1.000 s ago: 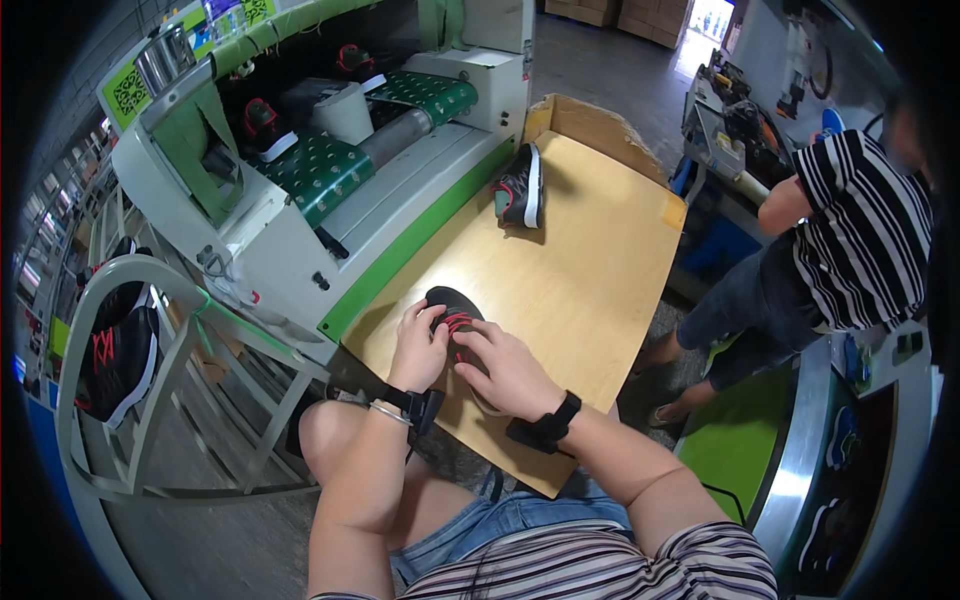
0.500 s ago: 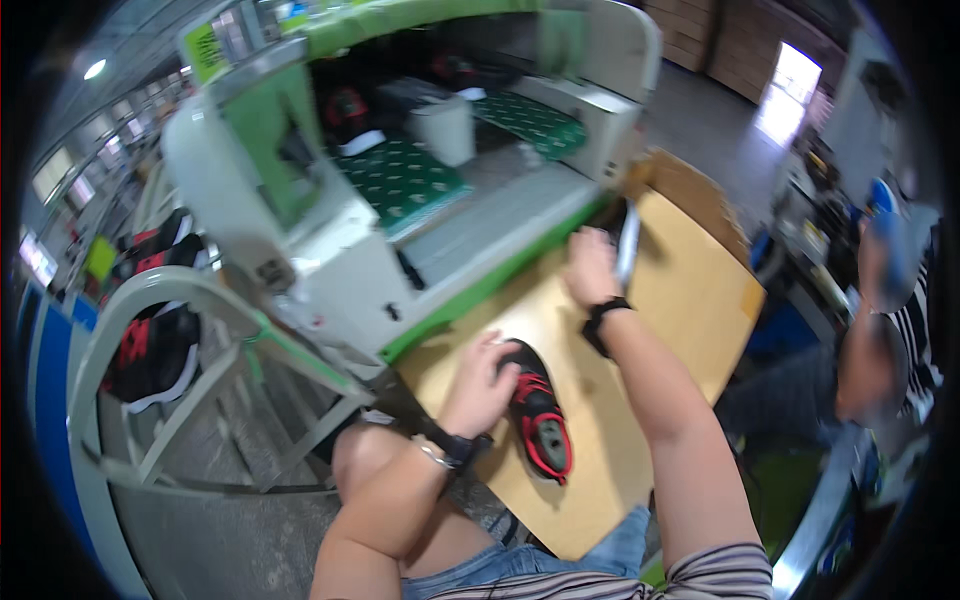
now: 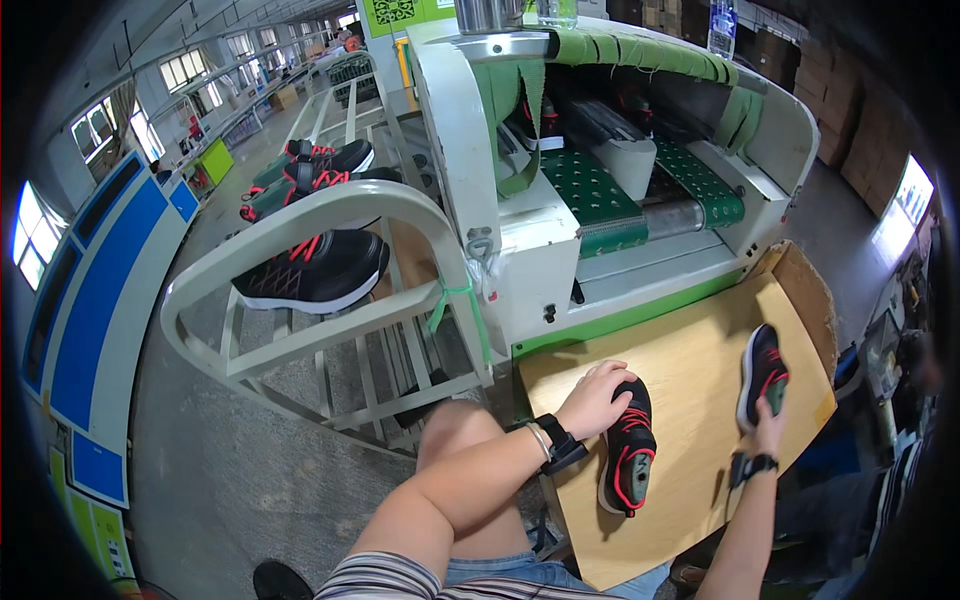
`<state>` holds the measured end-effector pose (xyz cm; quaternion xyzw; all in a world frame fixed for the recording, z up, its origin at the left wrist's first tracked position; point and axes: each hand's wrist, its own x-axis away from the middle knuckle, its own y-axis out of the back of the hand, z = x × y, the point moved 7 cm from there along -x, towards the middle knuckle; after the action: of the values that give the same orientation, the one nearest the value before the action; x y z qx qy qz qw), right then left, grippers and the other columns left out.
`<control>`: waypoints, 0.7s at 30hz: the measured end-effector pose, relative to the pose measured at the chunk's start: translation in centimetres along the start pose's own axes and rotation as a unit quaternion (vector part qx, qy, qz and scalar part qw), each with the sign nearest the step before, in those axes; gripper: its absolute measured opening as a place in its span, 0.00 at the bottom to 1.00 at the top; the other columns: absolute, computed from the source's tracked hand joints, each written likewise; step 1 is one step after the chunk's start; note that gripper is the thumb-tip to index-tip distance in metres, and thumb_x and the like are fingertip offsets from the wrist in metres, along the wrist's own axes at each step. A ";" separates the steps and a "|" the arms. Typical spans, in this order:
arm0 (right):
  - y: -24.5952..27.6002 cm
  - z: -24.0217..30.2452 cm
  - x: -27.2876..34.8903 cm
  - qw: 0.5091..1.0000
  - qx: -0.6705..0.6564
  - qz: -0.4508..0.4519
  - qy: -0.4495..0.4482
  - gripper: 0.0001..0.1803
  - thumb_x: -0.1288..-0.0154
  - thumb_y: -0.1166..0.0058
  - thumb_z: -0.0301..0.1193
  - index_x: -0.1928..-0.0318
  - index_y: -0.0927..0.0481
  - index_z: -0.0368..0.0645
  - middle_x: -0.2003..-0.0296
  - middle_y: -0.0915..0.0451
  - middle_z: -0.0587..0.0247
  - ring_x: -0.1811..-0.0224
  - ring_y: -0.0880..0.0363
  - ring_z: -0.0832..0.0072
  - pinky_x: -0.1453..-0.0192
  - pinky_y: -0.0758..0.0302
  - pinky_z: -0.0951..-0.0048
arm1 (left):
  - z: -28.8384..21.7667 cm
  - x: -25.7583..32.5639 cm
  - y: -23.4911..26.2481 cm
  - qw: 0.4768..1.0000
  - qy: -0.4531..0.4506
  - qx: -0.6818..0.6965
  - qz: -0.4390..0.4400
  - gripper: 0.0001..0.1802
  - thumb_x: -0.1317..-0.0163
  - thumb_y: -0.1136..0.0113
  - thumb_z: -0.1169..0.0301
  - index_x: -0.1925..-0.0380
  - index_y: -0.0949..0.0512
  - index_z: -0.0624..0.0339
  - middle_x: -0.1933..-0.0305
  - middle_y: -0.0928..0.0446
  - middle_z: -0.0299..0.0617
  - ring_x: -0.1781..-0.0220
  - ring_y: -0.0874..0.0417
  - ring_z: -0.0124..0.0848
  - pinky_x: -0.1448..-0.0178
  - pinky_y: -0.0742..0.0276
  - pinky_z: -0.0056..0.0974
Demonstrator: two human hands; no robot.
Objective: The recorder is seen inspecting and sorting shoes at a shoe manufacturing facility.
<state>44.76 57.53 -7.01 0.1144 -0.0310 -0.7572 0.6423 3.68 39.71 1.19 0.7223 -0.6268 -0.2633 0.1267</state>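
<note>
My left hand [image 3: 595,398] rests on the heel end of a black shoe with red laces [image 3: 627,447] that lies on the tan wooden table [image 3: 690,370]. My right hand [image 3: 768,432] grips a second black and red shoe [image 3: 762,372] by its lower end, holding it upright near the table's right side. A black watch sits on each wrist. Both shoes lie apart from each other, in front of the white and green machine.
A white and green machine with a green belt [image 3: 600,195] stands behind the table. To the left, a curved pale rack [image 3: 330,215] carries several black and red shoes [image 3: 315,270]. Blue panels [image 3: 90,290] line the far left. Brown boxes stand at the back right.
My view has swung left toward the rack. My right hand has come back from the machine side holding the second shoe. My left hand stays on the first shoe.
</note>
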 end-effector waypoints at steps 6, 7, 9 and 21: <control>-2.4 7.5 16.1 0.993 0.087 0.071 0.020 0.34 0.32 0.45 0.30 0.30 0.41 0.31 0.34 0.34 0.45 0.32 0.35 0.62 0.28 0.40 0.65 | 2.7 2.3 -6.2 0.978 0.090 0.004 0.188 0.31 0.26 0.62 0.47 0.28 0.41 0.48 0.20 0.69 0.55 0.21 0.67 0.61 0.21 0.62 0.58; -1.3 6.7 17.1 0.993 0.089 0.065 0.046 0.33 0.32 0.45 0.29 0.30 0.40 0.30 0.35 0.32 0.48 0.34 0.32 0.65 0.29 0.39 0.67 | 2.3 2.2 -6.7 0.977 0.084 0.007 0.196 0.31 0.26 0.62 0.47 0.28 0.41 0.48 0.20 0.69 0.55 0.21 0.67 0.61 0.21 0.62 0.58; -2.1 8.9 18.8 0.995 -0.056 0.082 -0.010 0.30 0.33 0.45 0.28 0.33 0.35 0.31 0.40 0.27 0.54 0.39 0.28 0.69 0.32 0.36 0.70 | 3.4 2.6 -7.1 0.974 0.125 0.038 0.183 0.32 0.26 0.65 0.45 0.28 0.41 0.47 0.20 0.69 0.55 0.21 0.68 0.61 0.21 0.64 0.59; -9.8 26.8 26.4 0.899 -0.235 0.310 0.203 0.40 0.28 0.54 0.39 0.25 0.55 0.32 0.24 0.56 0.43 0.20 0.63 0.60 0.21 0.62 0.64 | -13.6 5.3 -2.0 0.761 0.120 0.630 0.101 0.46 0.35 0.63 0.31 0.28 0.43 0.53 0.30 0.34 0.45 0.33 0.29 0.39 0.30 0.33 0.46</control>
<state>25.62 30.65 13.65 0.0955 0.2451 -0.4658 0.8449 13.03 32.95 10.26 0.5976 -0.7003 0.2939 -0.2568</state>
